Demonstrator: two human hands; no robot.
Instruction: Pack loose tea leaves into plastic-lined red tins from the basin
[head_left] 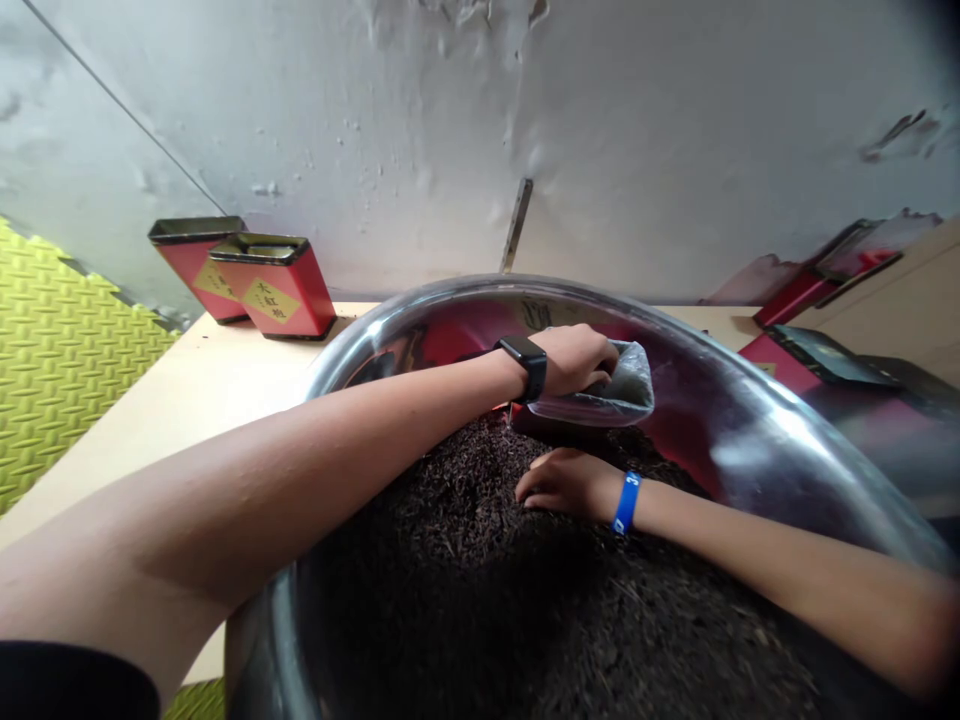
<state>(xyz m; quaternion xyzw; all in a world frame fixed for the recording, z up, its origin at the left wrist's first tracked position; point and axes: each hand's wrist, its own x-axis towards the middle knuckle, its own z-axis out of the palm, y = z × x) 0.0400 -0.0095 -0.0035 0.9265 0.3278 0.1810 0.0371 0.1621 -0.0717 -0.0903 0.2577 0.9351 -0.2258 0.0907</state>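
Note:
A big shiny metal basin (757, 400) fills the lower half of the view, heaped with dark loose tea leaves (480, 570). My left hand (574, 358), a black watch on its wrist, grips the rim of a red tin lined with a clear plastic bag (600, 395), held tilted at the far side of the heap. My right hand (559, 482), with a blue wristband, lies on the leaves just below the tin's mouth, fingers curled into the tea.
Two open red tins (255, 280) with yellow labels stand on the pale tabletop (202, 390) at the back left. More red tins and lids (817, 320) lie at the right. A peeling white wall is behind; yellow foam matting (52, 360) is at left.

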